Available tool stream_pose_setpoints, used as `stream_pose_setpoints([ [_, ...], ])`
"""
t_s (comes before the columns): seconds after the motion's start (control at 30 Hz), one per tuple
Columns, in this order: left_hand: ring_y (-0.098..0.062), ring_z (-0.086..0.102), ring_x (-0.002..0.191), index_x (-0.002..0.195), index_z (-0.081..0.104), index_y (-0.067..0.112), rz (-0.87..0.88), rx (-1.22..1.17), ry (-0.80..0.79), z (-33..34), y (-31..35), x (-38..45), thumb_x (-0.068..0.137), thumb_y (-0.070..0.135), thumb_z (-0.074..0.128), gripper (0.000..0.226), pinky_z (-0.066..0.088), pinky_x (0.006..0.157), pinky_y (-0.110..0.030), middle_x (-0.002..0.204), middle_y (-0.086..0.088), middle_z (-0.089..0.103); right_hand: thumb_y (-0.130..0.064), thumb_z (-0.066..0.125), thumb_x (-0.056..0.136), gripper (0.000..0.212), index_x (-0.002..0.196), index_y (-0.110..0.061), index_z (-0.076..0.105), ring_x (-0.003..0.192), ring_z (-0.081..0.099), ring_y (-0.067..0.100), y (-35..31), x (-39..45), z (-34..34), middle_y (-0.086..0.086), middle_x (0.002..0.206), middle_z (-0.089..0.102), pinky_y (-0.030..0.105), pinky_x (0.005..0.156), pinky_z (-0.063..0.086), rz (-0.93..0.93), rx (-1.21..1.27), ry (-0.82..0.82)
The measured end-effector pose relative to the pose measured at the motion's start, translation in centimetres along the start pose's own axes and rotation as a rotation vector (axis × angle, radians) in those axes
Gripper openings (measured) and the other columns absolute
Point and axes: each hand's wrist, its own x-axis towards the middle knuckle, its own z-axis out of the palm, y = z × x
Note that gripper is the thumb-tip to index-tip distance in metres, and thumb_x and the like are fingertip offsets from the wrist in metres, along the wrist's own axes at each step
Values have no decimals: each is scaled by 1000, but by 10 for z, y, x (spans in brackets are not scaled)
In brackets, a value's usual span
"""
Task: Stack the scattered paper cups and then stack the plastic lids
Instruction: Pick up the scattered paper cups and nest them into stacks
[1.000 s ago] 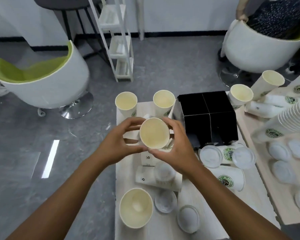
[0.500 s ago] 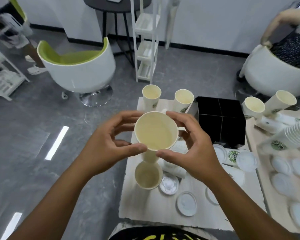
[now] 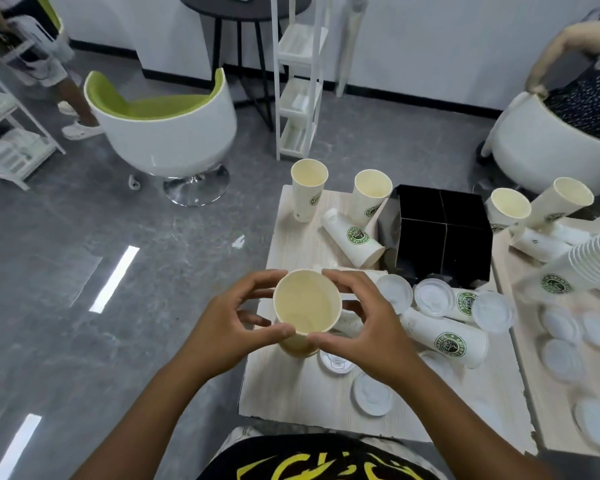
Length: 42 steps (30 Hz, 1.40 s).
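Fingertips [image 3: 286, 330] of both my left hand [image 3: 222, 327] and right hand [image 3: 368, 327] pinch the cream paper cup [image 3: 307, 303] upright, directly above another cream cup [image 3: 297, 346] on the table.

A café or office lounge: white tub chairs [image 3: 163, 133] with green lining stand on a polished grey floor [image 3: 66, 254], beside a white ladder shelf [image 3: 297, 91] and a round dark table [image 3: 236, 8]. Logo-printed paper cups [image 3: 357, 235] and plastic lids [image 3: 371, 393] litter a pale wood bench [image 3: 291, 393].

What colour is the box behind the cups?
Black box, clearest in the head view.
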Motion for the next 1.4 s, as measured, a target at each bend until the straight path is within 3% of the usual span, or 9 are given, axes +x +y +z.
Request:
stream_pose_setpoints([
  [0.2, -4, 58, 127, 135, 59, 42, -78, 188, -41, 9, -56, 1, 69, 54, 88, 73, 61, 89, -34, 135, 27, 61, -46, 95, 68, 85, 141, -33, 53, 132, 50, 13, 52, -2, 26, -17, 139, 51, 36, 101, 51, 47, -65, -70],
  [0.53, -2, 57, 128, 136, 54, 48, -90, 167, -67, 14, -73, 4, 66, 56, 91, 79, 59, 94, -34, 140, 30, 57, -45, 95, 68, 92, 144, -40, 44, 132, 51, 13, 77, -8, 33, -18, 144, 49, 37, 99, 53, 117, 48, -97],
  [0.7, -3, 57, 132, 143, 51, 40, -84, 75, 77, -1, -64, 19, 68, 56, 84, 83, 53, 98, -29, 142, 25, 59, -49, 85, 69, 87, 144, -42, 43, 129, 56, 12, 72, 12, 8, -19, 144, 53, 37, 98, 54, 161, 139, 40],
  [0.8, 0, 57, 130, 142, 52, 40, -65, 93, 151, -17, -54, 57, 74, 54, 87, 77, 53, 99, -30, 140, 25, 61, -51, 83, 70, 82, 142, -38, 46, 125, 58, 12, 63, 54, -14, -19, 143, 55, 32, 93, 56, 126, 153, 118],
  [0.97, 1, 55, 130, 147, 50, 36, -45, 124, 228, -32, -48, 154, 76, 30, 87, 80, 55, 101, -35, 142, 17, 59, -40, 90, 75, 88, 148, -38, 41, 119, 56, 5, 64, 148, -30, -21, 144, 48, 24, 87, 55, 103, 60, 135],
  [1.13, -3, 52, 131, 152, 42, 38, -35, 157, 193, -37, -60, 242, 77, 24, 91, 91, 54, 92, -25, 149, 17, 51, -47, 87, 76, 89, 145, -52, 30, 108, 59, 4, 82, 225, -23, -25, 142, 39, 17, 74, 52, 114, -40, 128],
  [1.27, -5, 46, 136, 157, 36, 35, -69, 154, 112, -36, -77, 293, 77, 25, 91, 98, 52, 98, -30, 158, 15, 43, -48, 87, 77, 100, 156, -37, 27, 101, 63, 8, 102, 266, -14, -18, 150, 33, 5, 74, 47, 161, -106, 107],
  [1.4, -8, 43, 144, 159, 35, 28, -102, 135, 50, -32, -92, 325, 77, 20, 91, 99, 50, 107, -36, 161, 11, 42, -46, 86, 79, 104, 160, -26, 23, 122, 58, 19, 116, 292, -9, -8, 158, 31, 13, 89, 47, 210, -142, 80],
])
